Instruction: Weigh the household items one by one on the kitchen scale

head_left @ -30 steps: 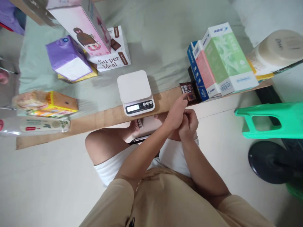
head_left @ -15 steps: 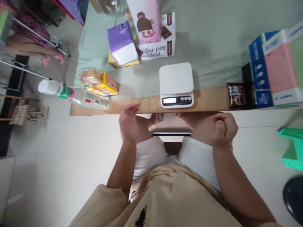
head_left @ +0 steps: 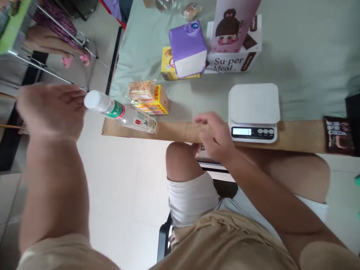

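Note:
My left hand (head_left: 54, 110) is raised at the far left, a little blurred, with its fingers stretched toward the white cap of a clear plastic bottle (head_left: 131, 117). Whether the fingertips touch the cap I cannot tell. Beside the bottle is a yellow box (head_left: 161, 101) with a wrapped snack (head_left: 142, 91) on top. My right hand (head_left: 215, 135) hangs over the table's front edge, between the bottle and a white kitchen scale (head_left: 254, 103); it is empty, fingers loosely bent and apart. The scale's display is lit and its platform bears nothing.
Behind stand a purple tissue pack (head_left: 188, 47) on a yellow carton (head_left: 168, 63), and a pink box (head_left: 234, 26) on a white Su-per Meal box (head_left: 230, 62). A brown cocoa packet (head_left: 339, 135) lies at right. Another person's legs (head_left: 50, 39) show at upper left.
My left hand has moved far left and up to the bottle's cap. My right hand has come left from over my thigh to the table edge, its fingers loosening. The view has shifted left.

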A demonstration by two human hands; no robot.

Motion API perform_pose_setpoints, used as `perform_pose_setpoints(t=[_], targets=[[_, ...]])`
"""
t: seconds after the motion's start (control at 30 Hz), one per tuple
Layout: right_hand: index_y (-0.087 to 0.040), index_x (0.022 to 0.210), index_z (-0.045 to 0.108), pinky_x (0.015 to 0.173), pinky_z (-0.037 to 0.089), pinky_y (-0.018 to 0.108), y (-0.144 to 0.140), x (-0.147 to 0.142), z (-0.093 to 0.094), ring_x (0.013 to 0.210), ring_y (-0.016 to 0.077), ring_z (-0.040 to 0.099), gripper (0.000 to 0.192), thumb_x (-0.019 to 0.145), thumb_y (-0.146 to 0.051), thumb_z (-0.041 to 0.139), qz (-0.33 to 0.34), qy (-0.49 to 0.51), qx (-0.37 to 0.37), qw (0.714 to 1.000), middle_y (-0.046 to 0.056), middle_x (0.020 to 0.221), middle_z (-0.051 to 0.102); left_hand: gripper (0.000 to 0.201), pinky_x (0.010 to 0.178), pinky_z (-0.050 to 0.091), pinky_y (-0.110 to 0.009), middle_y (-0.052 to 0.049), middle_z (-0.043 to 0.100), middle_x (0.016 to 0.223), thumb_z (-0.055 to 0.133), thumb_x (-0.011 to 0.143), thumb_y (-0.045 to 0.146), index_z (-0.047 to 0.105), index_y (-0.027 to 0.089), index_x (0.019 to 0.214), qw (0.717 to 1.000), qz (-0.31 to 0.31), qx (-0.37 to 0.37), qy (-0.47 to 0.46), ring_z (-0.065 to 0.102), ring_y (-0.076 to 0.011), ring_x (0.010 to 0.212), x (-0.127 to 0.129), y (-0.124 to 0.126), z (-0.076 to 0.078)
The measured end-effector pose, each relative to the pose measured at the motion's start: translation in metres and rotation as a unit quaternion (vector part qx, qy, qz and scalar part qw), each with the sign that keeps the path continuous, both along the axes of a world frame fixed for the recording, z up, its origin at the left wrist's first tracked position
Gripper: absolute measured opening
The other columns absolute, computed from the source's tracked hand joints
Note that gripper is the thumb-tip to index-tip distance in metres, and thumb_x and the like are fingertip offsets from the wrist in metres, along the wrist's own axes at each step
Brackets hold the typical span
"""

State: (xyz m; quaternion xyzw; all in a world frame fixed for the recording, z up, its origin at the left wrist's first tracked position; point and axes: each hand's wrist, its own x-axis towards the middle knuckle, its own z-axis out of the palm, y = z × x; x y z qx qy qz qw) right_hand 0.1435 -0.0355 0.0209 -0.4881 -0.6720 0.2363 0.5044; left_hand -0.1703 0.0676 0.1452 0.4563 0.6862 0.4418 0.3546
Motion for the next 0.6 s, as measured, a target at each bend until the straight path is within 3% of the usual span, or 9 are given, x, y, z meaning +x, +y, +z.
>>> perform_pose_setpoints(t=[0.07, 0.1, 0.17, 0.33, 0.4, 0.5, 0.6], targets=[[-0.021, 0.122, 0.063, 0.1, 0.059, 0.041, 0.033, -0.028, 0.009, 0.114, 0.0223, 0.068, 0.033, 0.098, -0.028, 0.042, 0.032, -0.032, -0.019, 0.999, 0.01, 0.12, 0.073, 0.07, 0.134, 0.021, -0.06, -0.005, 0.077, 0.103, 0.011, 0.112, 0.045, 0.067, 0.014, 0.084, 0.991, -0.09, -0.103, -0.007, 0.056, -0.0258, 0.136, 0.004, 0.03, 0.004], [-0.021, 0.126, 0.061, 0.106, 0.057, 0.041, 0.049, -0.04, 0.011, 0.122, 0.0227, 0.066, 0.036, 0.098, -0.026, 0.04, 0.047, -0.056, -0.031, 0.997, 0.01, 0.127, 0.072, 0.08, 0.13, 0.017, -0.065, -0.007, 0.076, 0.099, 0.0, 0.111, 0.045, 0.068, 0.009, 0.088, 0.983, -0.115, -0.144, 0.004, 0.055, -0.0277, 0.139, 0.007, 0.044, 0.004], [-0.021, 0.136, 0.056, 0.116, 0.051, 0.044, 0.074, -0.058, 0.013, 0.133, 0.0241, 0.061, 0.042, 0.097, -0.024, 0.039, 0.073, -0.107, -0.049, 0.99, 0.01, 0.14, 0.067, 0.084, 0.127, 0.016, -0.074, -0.01, 0.076, 0.089, 0.003, 0.109, 0.058, 0.068, 0.008, 0.09, 0.966, -0.142, -0.215, 0.021, 0.053, -0.0385, 0.144, 0.008, 0.07, 0.001], [-0.03, 0.155, 0.043, 0.125, 0.041, 0.062, 0.107, -0.082, 0.013, 0.147, 0.0319, 0.051, 0.057, 0.097, -0.027, 0.043, 0.092, -0.184, -0.077, 0.976, 0.003, 0.158, 0.055, 0.085, 0.111, 0.011, -0.088, -0.015, 0.08, 0.088, 0.015, 0.107, 0.065, 0.074, 0.005, 0.094, 0.924, -0.259, -0.28, 0.014, 0.051, -0.0542, 0.141, 0.0, 0.11, 0.0], [-0.034, 0.157, 0.041, 0.124, 0.038, 0.07, 0.111, -0.088, 0.012, 0.151, 0.0356, 0.047, 0.059, 0.098, -0.031, 0.045, 0.099, -0.198, -0.098, 0.97, 0.002, 0.162, 0.053, 0.088, 0.107, 0.012, -0.089, -0.017, 0.08, 0.09, 0.015, 0.107, 0.065, 0.074, 0.002, 0.094, 0.918, -0.264, -0.297, 0.01, 0.05, -0.0567, 0.14, 0.004, 0.112, 0.004], [-0.034, 0.158, 0.041, 0.124, 0.036, 0.073, 0.115, -0.094, 0.006, 0.154, 0.0346, 0.045, 0.057, 0.102, -0.034, 0.043, 0.107, -0.183, -0.106, 0.972, 0.003, 0.163, 0.052, 0.088, 0.113, 0.02, -0.082, -0.02, 0.079, 0.092, 0.018, 0.106, 0.067, 0.074, 0.0, 0.09, 0.923, -0.203, -0.324, 0.035, 0.049, -0.0554, 0.142, 0.022, 0.104, 0.01], [-0.034, 0.153, 0.049, 0.127, 0.033, 0.072, 0.12, -0.098, -0.004, 0.157, 0.0335, 0.043, 0.05, 0.103, -0.035, 0.044, 0.114, -0.124, -0.107, 0.98, 0.002, 0.161, 0.054, 0.088, 0.118, 0.026, -0.074, -0.023, 0.078, 0.114, 0.02, 0.105, 0.068, 0.072, -0.001, 0.09, 0.926, -0.174, -0.328, 0.066, 0.048, -0.0525, 0.143, 0.041, 0.096, 0.016]])
